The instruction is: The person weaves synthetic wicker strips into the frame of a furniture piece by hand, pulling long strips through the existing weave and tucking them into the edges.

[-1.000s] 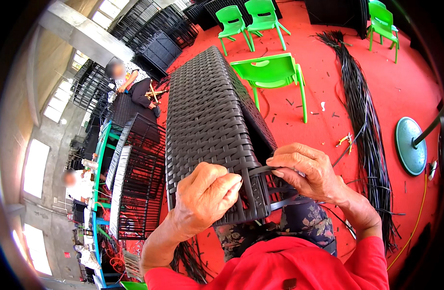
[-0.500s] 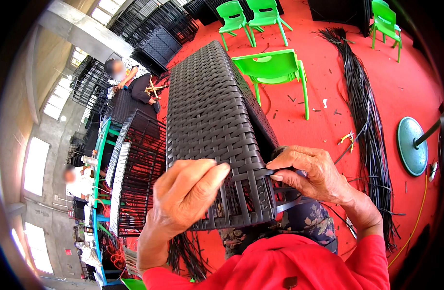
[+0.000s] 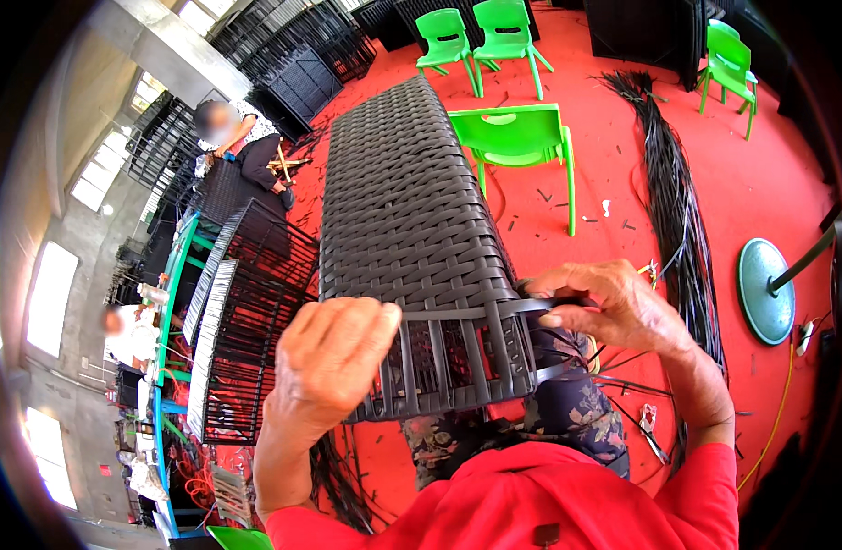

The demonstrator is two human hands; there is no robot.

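Since the earlier frame, the left hand has been kept raised in front of the near end of the woven panel, its fingers curled loosely; whether anything is pinched in it cannot be told. At far left, a person in a white top is seated beside a green-framed table, and a bare black wire frame is seen leaning just beside the panel. A second person is crouched on the red floor further back. The long black woven panel is propped lengthwise away from the wearer, its unfinished near end resting over the knees, where upright strips are left unwoven. A flat black strip is stretched across that end and is pinched at its right by the right hand, closed on it. A green chair stands just behind the panel, and a bundle of black strips is laid on the floor to the right, near a round grey base
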